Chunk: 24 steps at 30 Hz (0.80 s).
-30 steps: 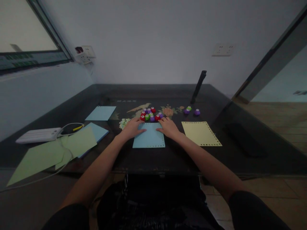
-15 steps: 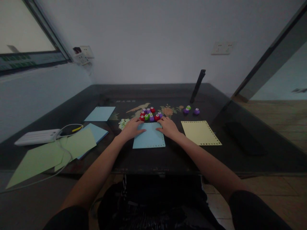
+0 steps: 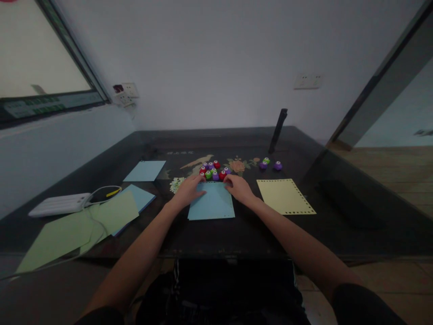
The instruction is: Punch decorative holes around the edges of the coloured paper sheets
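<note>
Head view: my left hand (image 3: 188,190) and right hand (image 3: 238,187) lie flat, fingers spread, pressing the far corners of one blue sheet (image 3: 211,205) at the near middle of the dark glossy table (image 3: 237,230). One yellow sheet (image 3: 284,196) with punched edges lies right. Left: two more blue sheets (image 3: 145,171), two green sheets (image 3: 111,212), one white block (image 3: 59,204). Small round plastic punches (image 3: 214,170) cluster just beyond my fingers; three more (image 3: 269,164) sit apart.
</note>
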Motion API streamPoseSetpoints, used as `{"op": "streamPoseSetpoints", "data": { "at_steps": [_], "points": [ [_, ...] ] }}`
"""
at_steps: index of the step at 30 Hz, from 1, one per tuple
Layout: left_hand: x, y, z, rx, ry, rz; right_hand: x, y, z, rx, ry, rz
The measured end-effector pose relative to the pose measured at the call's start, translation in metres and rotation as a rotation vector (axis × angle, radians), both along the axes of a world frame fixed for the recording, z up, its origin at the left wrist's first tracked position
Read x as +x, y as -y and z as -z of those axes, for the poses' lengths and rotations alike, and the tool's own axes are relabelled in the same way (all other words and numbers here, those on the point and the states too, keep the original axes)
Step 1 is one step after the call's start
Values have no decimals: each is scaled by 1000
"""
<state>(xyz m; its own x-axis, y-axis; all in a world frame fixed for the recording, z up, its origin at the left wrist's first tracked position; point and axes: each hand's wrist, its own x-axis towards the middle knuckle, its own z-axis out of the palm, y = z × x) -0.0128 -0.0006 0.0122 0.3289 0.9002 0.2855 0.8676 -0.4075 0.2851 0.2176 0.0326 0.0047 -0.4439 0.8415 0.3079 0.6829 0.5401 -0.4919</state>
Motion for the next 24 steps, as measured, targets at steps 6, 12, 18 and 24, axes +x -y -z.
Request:
{"op": "streamPoseSetpoints", "data": {
  "at_steps": [6, 12, 18, 24],
  "points": [
    [-1, -1, -3, -30, 142, -18, 3, -9, 4, -214, -283, -30],
    [-3, 0, -8, -8, 291, -99, 4, -7, 1, -539, -532, -113],
    [-3, -1, -15, 5, 369, -199, 3, 2, -12, -726, -661, -144],
    [-3, -4, -12, -22, 561, -274, 7, -1, -11, -820, -683, -153]
  ]
}}
